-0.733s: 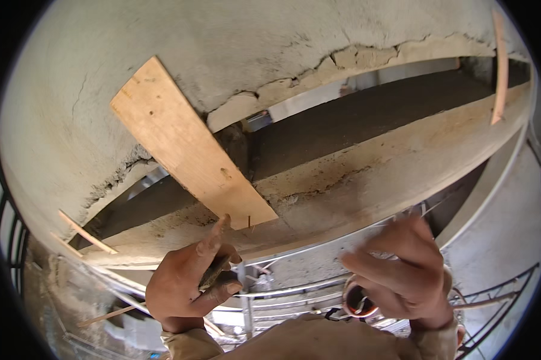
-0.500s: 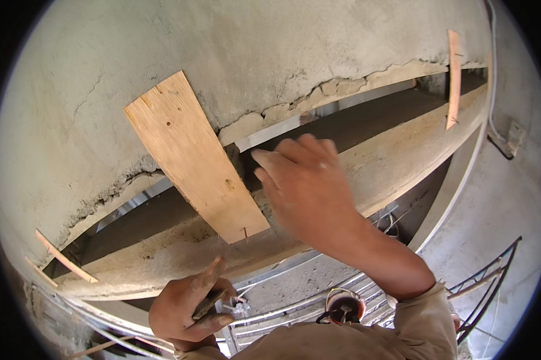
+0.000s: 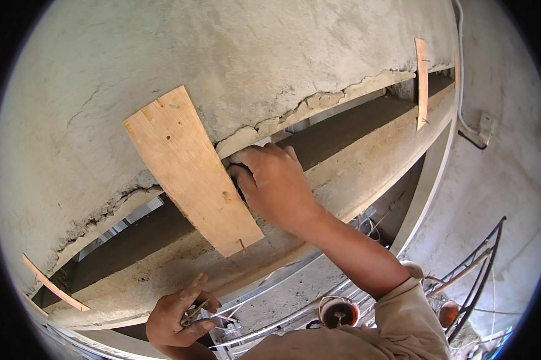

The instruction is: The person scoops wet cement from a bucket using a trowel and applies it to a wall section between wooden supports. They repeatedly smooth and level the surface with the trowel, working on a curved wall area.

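Note:
My right hand [image 3: 276,183] reaches to the long slot in the grey plastered wall [image 3: 318,42], right beside the edge of a wide wooden board [image 3: 192,171]. Its fingers are bent and closed, with the tips in the slot's shadow; whatever they grip is hidden. The board lies slantwise across the slot, with a nail sticking out near its lower end. Below the board, my left hand [image 3: 177,318] is curled around a small greyish thing I cannot make out, its index finger pointing up. The concrete ledge [image 3: 354,162] runs along the slot's lower side.
Narrow wooden strips [image 3: 422,84] cross the slot at both ends. The plaster edge above it is broken. Below are a bucket [image 3: 339,312], metal bars [image 3: 282,324] and a dark metal frame [image 3: 477,279]. A white cable [image 3: 460,60] runs down to a wall box [image 3: 486,129].
My right hand has moved left and in toward the slot, close against the board's edge. My left hand stays low, slightly lower in view and still closed. The view has shifted a little.

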A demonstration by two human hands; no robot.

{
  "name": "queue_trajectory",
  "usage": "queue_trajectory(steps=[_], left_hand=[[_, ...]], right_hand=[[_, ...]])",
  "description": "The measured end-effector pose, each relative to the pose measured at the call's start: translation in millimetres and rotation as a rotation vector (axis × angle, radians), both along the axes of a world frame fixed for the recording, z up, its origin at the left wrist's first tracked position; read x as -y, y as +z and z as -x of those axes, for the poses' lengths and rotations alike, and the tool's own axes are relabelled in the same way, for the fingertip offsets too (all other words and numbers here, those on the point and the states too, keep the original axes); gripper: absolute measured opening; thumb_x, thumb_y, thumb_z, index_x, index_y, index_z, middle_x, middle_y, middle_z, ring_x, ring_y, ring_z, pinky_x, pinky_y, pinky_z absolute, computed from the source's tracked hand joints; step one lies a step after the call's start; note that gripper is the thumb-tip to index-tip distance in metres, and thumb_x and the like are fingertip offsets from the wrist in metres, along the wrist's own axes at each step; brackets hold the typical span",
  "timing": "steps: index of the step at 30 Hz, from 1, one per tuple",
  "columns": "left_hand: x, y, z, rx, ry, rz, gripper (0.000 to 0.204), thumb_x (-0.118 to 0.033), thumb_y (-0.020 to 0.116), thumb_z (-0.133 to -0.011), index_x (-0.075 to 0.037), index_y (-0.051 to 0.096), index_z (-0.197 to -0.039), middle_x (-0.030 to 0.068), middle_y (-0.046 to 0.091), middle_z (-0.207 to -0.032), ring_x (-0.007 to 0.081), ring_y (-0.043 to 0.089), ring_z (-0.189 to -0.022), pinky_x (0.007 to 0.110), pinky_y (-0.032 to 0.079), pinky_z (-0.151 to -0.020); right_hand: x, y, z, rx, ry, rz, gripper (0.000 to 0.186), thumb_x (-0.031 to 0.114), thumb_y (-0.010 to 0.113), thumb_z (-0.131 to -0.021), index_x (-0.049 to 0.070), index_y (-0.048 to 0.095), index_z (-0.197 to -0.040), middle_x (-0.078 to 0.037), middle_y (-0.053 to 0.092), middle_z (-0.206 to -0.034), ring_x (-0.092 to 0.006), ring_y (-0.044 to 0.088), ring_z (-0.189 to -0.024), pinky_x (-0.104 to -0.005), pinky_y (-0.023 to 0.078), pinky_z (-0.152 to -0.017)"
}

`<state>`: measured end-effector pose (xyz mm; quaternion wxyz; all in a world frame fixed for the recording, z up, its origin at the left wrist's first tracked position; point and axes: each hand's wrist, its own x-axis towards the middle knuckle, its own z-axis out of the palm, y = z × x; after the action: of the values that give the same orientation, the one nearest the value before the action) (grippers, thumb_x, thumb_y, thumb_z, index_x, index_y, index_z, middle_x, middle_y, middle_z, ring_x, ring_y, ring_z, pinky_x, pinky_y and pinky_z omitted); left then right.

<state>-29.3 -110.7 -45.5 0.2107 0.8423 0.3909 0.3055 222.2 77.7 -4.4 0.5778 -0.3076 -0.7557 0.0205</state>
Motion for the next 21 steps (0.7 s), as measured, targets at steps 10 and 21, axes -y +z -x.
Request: queue_trajectory(steps=[10, 21], left_hand=[[-20.4, 6.4, -34.5, -0.061, -0.061, 0.03, 0.082, -0.012, 0.076, -0.088, 0.004, 0.033, -0.156, 0.0187, 0.072, -0.096, 0.0247, 0.073, -0.082, 0.031, 0.055, -0.072], [-16.1, -11.1, -40.9, 0.034, -0.072, 0.035, 0.086, -0.007, 0.077, -0.085, 0.003, 0.032, -0.157, 0.021, 0.07, -0.095, 0.0255, 0.072, -0.082, 0.033, 0.056, -0.073]], right_hand=[[-8.1, -6.0, -11.8, 0.064, -0.032, -0.084, 0.012, 0.013, 0.07, -0.087, 0.01, 0.075, -0.098, -0.006, 0.071, -0.085, -0.0284, 0.061, -0.09, -0.0439, 0.035, -0.084], [4.8, -11.5, -36.1, 0.265, 0.043, -0.021, 0.02, 0.012, 0.065, -0.087, 0.005, 0.075, -0.104, -0.009, 0.067, -0.101, -0.0293, 0.056, -0.106, -0.0466, 0.033, -0.09]])
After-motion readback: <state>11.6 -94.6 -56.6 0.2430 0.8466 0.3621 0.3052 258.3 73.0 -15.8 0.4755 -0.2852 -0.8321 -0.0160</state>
